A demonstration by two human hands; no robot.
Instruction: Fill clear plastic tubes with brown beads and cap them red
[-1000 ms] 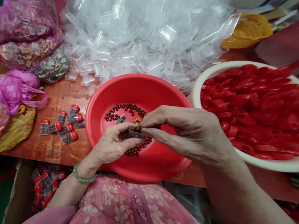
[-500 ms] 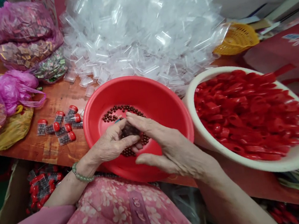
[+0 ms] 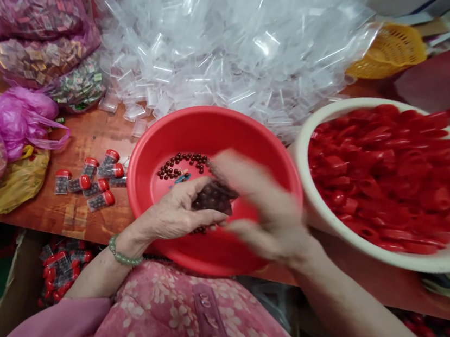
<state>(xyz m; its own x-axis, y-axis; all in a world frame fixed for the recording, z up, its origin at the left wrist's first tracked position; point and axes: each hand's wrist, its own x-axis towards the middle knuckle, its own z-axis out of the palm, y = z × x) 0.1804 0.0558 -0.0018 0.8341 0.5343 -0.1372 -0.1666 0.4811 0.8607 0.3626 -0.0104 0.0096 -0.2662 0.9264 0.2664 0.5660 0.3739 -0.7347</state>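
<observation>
Your left hand (image 3: 175, 210) clamps a bead-filled container (image 3: 212, 198) over the red basin (image 3: 224, 127) on the counter (image 3: 85, 133); your blurred right hand (image 3: 269, 209) appears spread just beside it. Clear cases (image 3: 226, 42) heap behind; rightward stands a white tub (image 3: 303, 161) of red pieces (image 3: 390, 181).

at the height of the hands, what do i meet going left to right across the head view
Yellow bag → red-capped containers → left rim of the red basin → left hand → container of dark balls → blurred right hand → white basin → red plastic pieces in it
</observation>
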